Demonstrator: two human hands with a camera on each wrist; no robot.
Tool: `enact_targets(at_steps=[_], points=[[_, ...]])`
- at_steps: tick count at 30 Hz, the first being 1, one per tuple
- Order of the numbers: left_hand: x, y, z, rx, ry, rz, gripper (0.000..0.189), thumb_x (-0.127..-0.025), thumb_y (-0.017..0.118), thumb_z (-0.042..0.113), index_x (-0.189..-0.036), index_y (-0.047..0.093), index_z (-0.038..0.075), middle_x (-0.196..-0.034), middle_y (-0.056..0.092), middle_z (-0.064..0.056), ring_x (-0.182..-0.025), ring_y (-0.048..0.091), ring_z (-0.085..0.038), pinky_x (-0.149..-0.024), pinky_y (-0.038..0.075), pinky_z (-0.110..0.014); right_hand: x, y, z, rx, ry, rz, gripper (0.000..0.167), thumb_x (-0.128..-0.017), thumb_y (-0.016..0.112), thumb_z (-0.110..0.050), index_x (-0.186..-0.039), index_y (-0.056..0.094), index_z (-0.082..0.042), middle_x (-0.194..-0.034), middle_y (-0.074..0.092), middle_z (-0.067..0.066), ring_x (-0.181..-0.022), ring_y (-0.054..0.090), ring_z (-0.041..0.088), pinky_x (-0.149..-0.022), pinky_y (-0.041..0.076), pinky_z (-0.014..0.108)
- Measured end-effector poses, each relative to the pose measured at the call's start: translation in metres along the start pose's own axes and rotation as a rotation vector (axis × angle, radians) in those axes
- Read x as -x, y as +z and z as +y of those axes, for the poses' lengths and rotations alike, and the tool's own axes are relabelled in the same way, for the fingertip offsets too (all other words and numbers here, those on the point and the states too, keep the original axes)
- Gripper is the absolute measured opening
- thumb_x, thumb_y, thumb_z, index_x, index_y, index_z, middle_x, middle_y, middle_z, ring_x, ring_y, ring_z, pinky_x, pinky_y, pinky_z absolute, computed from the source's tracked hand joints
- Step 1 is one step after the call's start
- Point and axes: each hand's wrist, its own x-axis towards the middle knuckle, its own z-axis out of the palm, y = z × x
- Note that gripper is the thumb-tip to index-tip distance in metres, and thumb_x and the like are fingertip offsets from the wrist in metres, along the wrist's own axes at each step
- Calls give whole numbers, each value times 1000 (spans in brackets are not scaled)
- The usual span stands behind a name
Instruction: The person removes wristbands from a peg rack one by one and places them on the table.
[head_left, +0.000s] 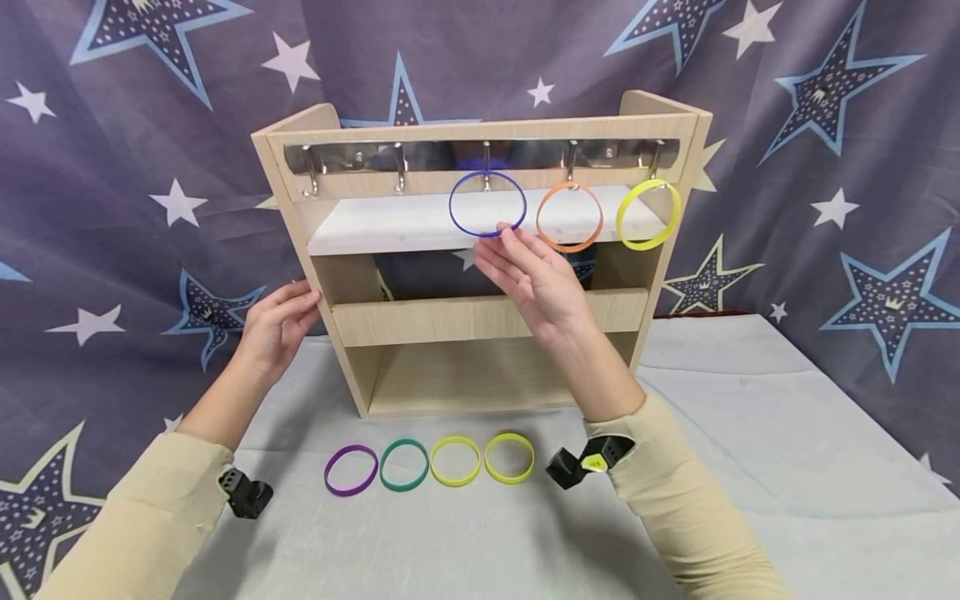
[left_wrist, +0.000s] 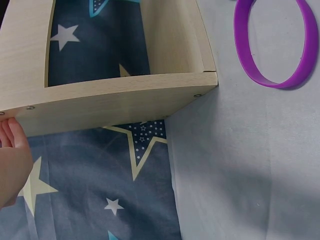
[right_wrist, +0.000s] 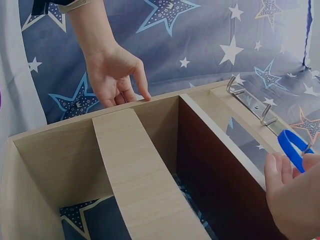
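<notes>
The right hand point(head_left: 536, 279) is reaching up to the blue ring point(head_left: 487, 204), which is hanging from the middle hook point(head_left: 486, 162) of the wooden rack point(head_left: 480, 321). The fingertips point(head_left: 501, 237) are touching the ring's lower rim at about 5 o'clock on the loop; the fingers are lying nearly straight, so the grip is wide and not closing around the ring. In the right wrist view the blue ring point(right_wrist: 294, 148) is showing just beyond the fingertips point(right_wrist: 280, 172), beside the hook rail point(right_wrist: 252, 105).

The left hand point(head_left: 277, 321) is resting against the rack's left side panel, at 9 o'clock from the rack's centre, with relaxed fingers touching the edge; its grip is also wide and holding nothing. The left wrist view is showing only the edge of this hand point(left_wrist: 12, 160) against the wood point(left_wrist: 110, 102).

An orange ring point(head_left: 569, 217) and a yellow-green ring point(head_left: 648, 214) are hanging from the two hooks at 3 o'clock from the blue ring. On the grey surface point(head_left: 750, 467), at 6 o'clock from the rack, four rings are lying flat in a row: purple ring point(head_left: 351, 470), green ring point(head_left: 404, 464), and two yellow rings point(head_left: 455, 461) point(head_left: 510, 457).
</notes>
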Motion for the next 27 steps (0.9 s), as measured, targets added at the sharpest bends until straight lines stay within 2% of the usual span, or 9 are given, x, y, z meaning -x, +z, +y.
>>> enact_targets(at_steps=[14, 17, 20, 22, 27], points=[[-1, 0, -1, -7, 3, -7, 19, -93, 54, -2, -96, 72, 6, -101, 70, -1, -94, 69, -10, -86, 55, -18, 4, 5, -1, 20, -42, -40, 20, -100, 44, -4, -92, 62, -9, -85, 73, 3, -87, 71, 15, -113, 34, 46], [-2, -1, -1, -1, 7, -9, 19, -93, 55, -2, -96, 72, 6, -100, 70, -2, -94, 69, -10, -86, 55, -18, 6, 4, 0, 38, -45, -45, 19, -100, 45, -4, -94, 62, -8, -87, 72, 3, -88, 71, 15, -108, 43, 41], [-3, -1, -1, 16, 5, -14, 19, -92, 55, -3, -96, 71, 5, -100, 70, -3, -93, 69, -11, -86, 55, -19, 9, 2, 0, 82, -48, -60, 18, -99, 46, -4, -93, 62, -7, -88, 72, 4, -87, 70, 14, -97, 53, 33], [-2, -1, 0, 19, 4, -13, 19, -92, 55, -3, -96, 72, 5, -100, 70, -3, -93, 69, -11, -86, 55, -19, 12, 0, 1, 124, -41, -67, 17, -99, 47, -4, -93, 63, -7, -88, 72, 4, -87, 70, 13, -91, 56, 29], [-1, 0, 0, 22, 5, -13, 20, -92, 54, -4, -96, 72, 5, -99, 70, -3, -93, 69, -11, -86, 55, -19, 18, -3, 6, 211, -12, -62, 14, -98, 50, -4, -93, 63, -7, -85, 74, 2, -82, 71, 11, -85, 58, 26]])
